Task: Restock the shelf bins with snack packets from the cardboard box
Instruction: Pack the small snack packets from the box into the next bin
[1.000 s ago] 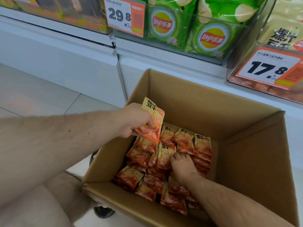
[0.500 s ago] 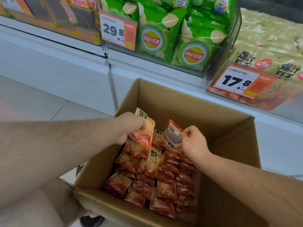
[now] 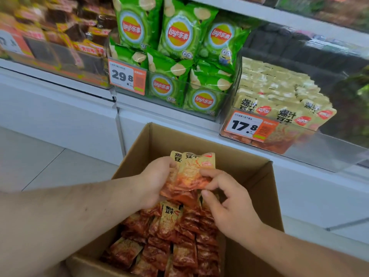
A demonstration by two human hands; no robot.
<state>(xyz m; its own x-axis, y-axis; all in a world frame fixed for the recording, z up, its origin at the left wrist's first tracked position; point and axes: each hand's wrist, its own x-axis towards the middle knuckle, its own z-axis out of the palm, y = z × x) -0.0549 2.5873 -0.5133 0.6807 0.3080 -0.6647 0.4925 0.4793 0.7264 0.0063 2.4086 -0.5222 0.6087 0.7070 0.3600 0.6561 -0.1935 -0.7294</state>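
Note:
An open cardboard box (image 3: 261,188) stands on the floor below the shelf, holding several orange-red snack packets (image 3: 165,246). Above the box, my left hand (image 3: 157,180) grips a small bunch of these packets (image 3: 191,172), yellow tops pointing up. My right hand (image 3: 227,202) is beside it, fingers curled, fingertips pinching the right edge of the bunch. The clear shelf bin (image 3: 295,144) with the 17.8 price tag, up and to the right, holds packets of the same kind.
A clear bin of green Lay's chip bags (image 3: 179,62) with a 29.8 tag sits above the box. Another bin of dark and orange packets (image 3: 60,37) is at the left. White shelf base (image 3: 60,116) and pale floor tiles (image 3: 30,160) lie to the left.
My right hand lifted a packet out of the box and brought it to my left hand, which now holds it together with its own. The view tilted up toward the shelf.

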